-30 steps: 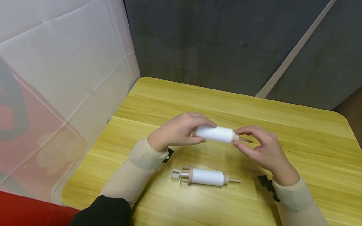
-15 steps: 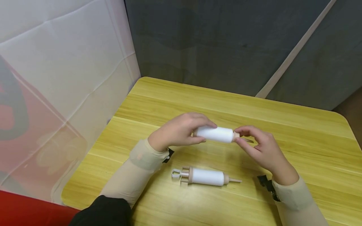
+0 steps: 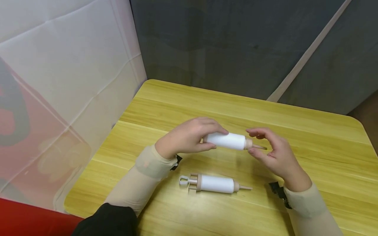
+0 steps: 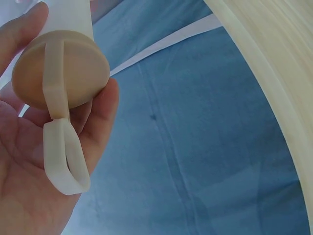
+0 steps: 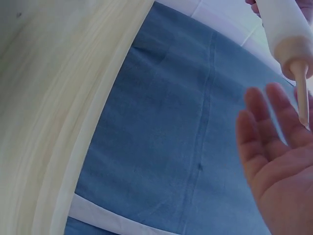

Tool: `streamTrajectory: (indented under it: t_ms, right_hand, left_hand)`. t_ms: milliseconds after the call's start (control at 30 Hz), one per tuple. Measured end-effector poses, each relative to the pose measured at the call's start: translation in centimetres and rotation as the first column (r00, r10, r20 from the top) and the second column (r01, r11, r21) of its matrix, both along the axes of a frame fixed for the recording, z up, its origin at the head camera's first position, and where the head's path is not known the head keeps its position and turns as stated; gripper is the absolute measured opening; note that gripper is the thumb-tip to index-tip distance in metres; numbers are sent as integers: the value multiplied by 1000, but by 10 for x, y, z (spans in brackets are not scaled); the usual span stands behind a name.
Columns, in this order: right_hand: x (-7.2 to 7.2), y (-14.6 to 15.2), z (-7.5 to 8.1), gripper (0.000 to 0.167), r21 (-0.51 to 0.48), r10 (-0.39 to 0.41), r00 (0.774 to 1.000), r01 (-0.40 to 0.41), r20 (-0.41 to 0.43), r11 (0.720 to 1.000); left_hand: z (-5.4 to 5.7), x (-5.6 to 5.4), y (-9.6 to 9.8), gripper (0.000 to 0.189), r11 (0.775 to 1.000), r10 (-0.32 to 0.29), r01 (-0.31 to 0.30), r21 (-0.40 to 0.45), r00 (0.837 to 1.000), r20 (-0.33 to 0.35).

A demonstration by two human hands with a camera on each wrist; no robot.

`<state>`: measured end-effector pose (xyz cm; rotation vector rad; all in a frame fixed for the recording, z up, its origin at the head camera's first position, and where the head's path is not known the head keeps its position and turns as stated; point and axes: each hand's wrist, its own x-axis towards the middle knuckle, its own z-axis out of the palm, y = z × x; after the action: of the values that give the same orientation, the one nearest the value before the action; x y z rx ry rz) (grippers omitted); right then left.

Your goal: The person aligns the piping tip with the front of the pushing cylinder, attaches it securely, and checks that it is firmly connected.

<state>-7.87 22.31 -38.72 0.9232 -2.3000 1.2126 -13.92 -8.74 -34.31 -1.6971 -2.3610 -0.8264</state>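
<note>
My left hand [image 3: 190, 136] grips the back part of a large white syringe [image 3: 228, 141], held above the table with its tan tip toward the right. In the left wrist view its tan end cap [image 4: 83, 73] and white loop handle [image 4: 54, 156] stick out over the palm. Around the tip side, my right hand [image 3: 277, 155] has its fingers spread, the thumb right by the tan collar and the index finger off it. The right wrist view has the thin tan nozzle [image 5: 301, 90] in front of the relaxed fingers. A second, similar syringe [image 3: 217, 184] lies nearer the person.
The wooden table [image 3: 165, 105] has rounded corners. Behind it hangs a dark curtain [image 3: 221, 49] with a pale diagonal strip. A whitish printed cloth [image 3: 88, 49] stands along the left side.
My right fingers have let go of the tan collar and spread apart. The held syringe has shifted very slightly to the right. The second syringe has stayed put.
</note>
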Motion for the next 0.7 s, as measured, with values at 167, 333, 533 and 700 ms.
streamTrajectory:
  t_ms: [167,333,533,700]
  right_hand:
    - [-4,-3,0,57,-38,64,981,-72,-184,997]
    - [-5,-6,1,42,-42,103,965,-117,-242,992]
    - [-4,-7,3,34,-44,123,961,-138,-246,989]
    - [-4,-7,4,32,-63,148,956,-169,-253,984]
  left_hand:
    - [1,-1,-1,41,1000,3,-3,0,1000,20]
    - [0,-2,-1,40,1000,-3,3,12,1000,31]
    - [0,-2,0,39,1000,-14,13,20,999,46]
    - [0,-2,0,40,1000,-14,13,20,999,50]
